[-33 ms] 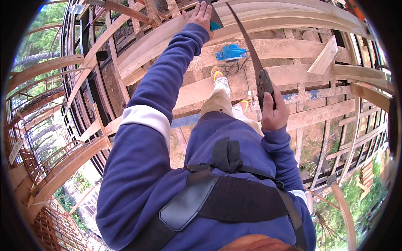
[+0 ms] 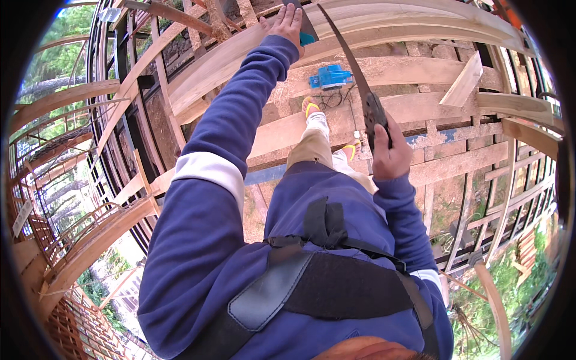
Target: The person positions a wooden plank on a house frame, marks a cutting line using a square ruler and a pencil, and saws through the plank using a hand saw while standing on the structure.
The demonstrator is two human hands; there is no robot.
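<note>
My right hand [image 2: 393, 150] is closed around the black handle of a handsaw [image 2: 354, 63]. The saw's long, narrow dark blade slants up and left, its tip reaching over the pale boards at the far side. My left hand [image 2: 287, 27] lies with fingers stretched out on a wide curved-looking board [image 2: 225, 66]. Beside its fingers sits a flat grey blade with a teal end [image 2: 307, 38], possibly a try square; the hand covers part of it. I cannot tell whether the saw's teeth touch wood.
A blue power tool [image 2: 331, 77] with a dark cord rests on a sawdust-strewn plank beyond my feet. An angled offcut [image 2: 465, 81] lies at the right. My sandalled feet stand on spaced planks [image 2: 282, 129] with gaps between them. Timber framing [image 2: 90, 234] rises at the left.
My right hand and the handsaw have shifted slightly left. The left hand stays in place on the board.
</note>
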